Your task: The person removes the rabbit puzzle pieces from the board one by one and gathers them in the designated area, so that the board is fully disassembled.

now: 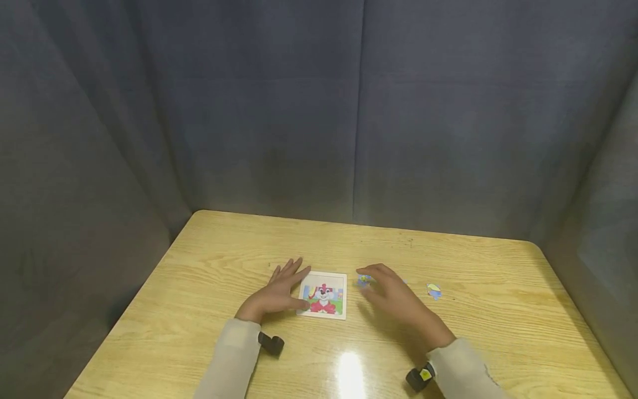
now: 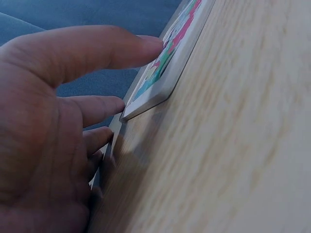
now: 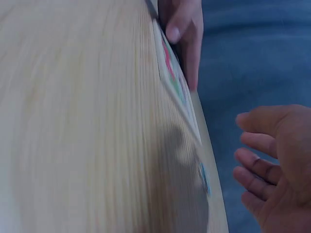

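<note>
A square jigsaw puzzle (image 1: 324,299) in a white frame lies on the table, showing a red-and-white cartoon animal below a bare pale strip. At its left side rests my left hand (image 1: 276,293), fingers spread, thumb over the lower left edge and index fingertip by the upper corner. The left wrist view shows that thumb (image 2: 116,48) on the puzzle's rim. My right hand (image 1: 391,293) hovers right of the puzzle with loosely bent fingers and nothing between them. Near its fingertips lies a blue-and-yellow puzzle piece (image 1: 364,280), partly covered by the hand in the head view.
Farther right lies another blue-and-yellow piece (image 1: 434,291). A small blue bit (image 1: 405,282) shows behind the right hand. Dark curtains (image 1: 279,111) stand around the back and sides of the wooden table (image 1: 224,238).
</note>
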Tool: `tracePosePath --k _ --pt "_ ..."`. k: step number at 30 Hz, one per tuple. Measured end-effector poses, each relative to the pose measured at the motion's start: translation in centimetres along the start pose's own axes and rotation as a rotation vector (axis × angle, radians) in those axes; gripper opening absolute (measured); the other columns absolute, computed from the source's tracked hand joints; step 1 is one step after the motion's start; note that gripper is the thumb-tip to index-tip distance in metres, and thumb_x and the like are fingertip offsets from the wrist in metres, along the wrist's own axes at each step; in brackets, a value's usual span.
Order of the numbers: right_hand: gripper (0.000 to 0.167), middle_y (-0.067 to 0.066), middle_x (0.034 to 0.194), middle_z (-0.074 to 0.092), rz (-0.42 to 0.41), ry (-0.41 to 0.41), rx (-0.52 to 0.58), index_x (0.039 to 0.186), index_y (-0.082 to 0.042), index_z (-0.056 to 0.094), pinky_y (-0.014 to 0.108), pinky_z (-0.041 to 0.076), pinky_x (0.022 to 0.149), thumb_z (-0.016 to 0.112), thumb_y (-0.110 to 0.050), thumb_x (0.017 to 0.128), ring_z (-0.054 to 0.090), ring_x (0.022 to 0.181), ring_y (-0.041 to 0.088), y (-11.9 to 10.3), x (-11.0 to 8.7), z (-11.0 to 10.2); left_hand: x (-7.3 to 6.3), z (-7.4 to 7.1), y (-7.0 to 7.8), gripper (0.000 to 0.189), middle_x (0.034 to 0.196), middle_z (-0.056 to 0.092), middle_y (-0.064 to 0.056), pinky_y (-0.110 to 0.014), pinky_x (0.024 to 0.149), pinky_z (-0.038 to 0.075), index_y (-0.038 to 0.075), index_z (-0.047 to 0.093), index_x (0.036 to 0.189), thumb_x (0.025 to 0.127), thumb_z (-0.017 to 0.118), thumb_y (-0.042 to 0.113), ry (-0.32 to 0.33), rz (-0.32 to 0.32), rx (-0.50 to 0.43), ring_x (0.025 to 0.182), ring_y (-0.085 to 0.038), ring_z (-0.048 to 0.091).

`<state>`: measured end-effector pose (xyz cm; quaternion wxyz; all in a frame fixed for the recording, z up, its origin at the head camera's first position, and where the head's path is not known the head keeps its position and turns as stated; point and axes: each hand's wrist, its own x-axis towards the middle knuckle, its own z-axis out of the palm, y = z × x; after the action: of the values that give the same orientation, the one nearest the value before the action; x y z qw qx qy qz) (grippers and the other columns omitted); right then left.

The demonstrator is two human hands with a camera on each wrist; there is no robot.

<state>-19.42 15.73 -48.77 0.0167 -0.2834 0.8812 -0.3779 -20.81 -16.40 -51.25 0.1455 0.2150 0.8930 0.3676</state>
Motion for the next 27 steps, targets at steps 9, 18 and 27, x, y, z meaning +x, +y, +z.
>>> tracePosePath --k 9,18,27 --pt "0.043 0.004 0.136 0.051 -0.047 -0.063 0.000 0.136 -0.008 0.055 0.048 0.046 0.100 0.062 -0.021 0.096 0.049 0.124 0.027 -2.7 2.1 3.7 0.0 0.0 0.4 0.090 0.163 0.003 -0.008 -0.049 0.116 -0.013 0.013 0.028 0.154 0.081 0.073 0.037 0.009 -0.014 0.033 0.148 -0.024 -0.009" --pt "0.040 0.010 0.135 0.052 -0.124 -0.047 0.004 0.136 -0.001 0.053 0.049 0.047 0.098 0.057 -0.013 0.098 0.051 0.121 0.030 -4.2 3.6 6.2 -0.1 -0.2 0.4 0.083 0.163 0.003 -0.009 -0.050 0.116 -0.012 0.013 0.029 0.154 0.084 0.069 0.031 0.011 -0.019 0.059 0.148 -0.027 -0.009" --pt "0.039 0.011 0.136 0.053 -0.074 -0.056 0.040 0.135 -0.002 0.054 0.049 0.049 0.096 0.054 -0.017 0.099 0.052 0.120 0.031 -3.9 4.0 8.0 -0.1 0.0 0.6 0.083 0.163 0.003 -0.011 -0.051 0.115 -0.014 0.010 0.029 0.154 0.084 0.069 0.032 0.009 -0.001 0.058 0.148 -0.029 -0.009"
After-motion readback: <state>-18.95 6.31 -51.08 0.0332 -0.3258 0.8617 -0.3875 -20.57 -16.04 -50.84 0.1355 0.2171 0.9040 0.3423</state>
